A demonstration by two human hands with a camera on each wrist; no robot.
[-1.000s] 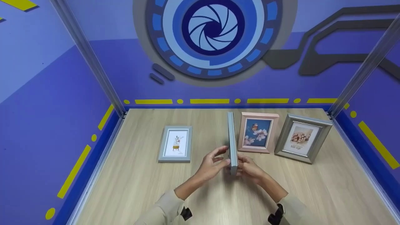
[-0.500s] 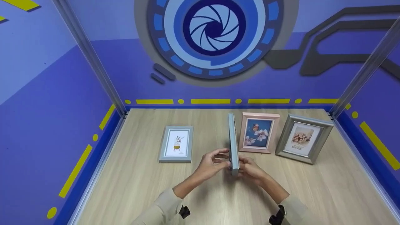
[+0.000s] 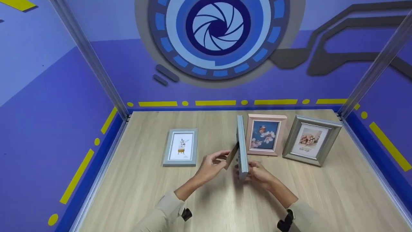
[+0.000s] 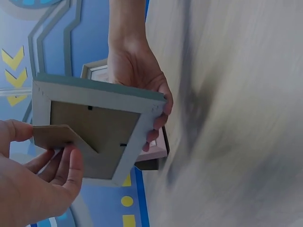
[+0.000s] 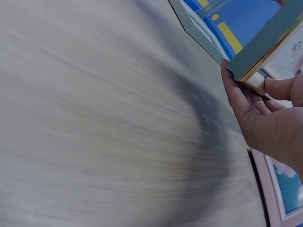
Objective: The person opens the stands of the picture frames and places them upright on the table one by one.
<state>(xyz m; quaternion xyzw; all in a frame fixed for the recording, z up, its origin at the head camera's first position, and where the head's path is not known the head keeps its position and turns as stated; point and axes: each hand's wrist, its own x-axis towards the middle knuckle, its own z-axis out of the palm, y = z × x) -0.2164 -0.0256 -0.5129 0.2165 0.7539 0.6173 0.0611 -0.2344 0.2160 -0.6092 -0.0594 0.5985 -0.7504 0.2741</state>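
Observation:
A light blue-grey picture frame is held upright, seen edge-on in the head view. My right hand grips its lower end, with the thumb on the printed front and fingers behind it in the right wrist view. Between thumb and fingers, my left hand pinches the brown stand flap, which is swung out from the frame's back. Some of the right fingers are hidden behind the frame in the left wrist view.
A pink frame with a blossom picture stands just right of the held one. Farther right stands a silvery frame. Another blue-grey frame is at the left on the wooden table. Patterned walls enclose the table.
My left hand has moved a little left, and the stand flap has come out from the frame's back with it. My right hand still holds the frame in nearly the same place.

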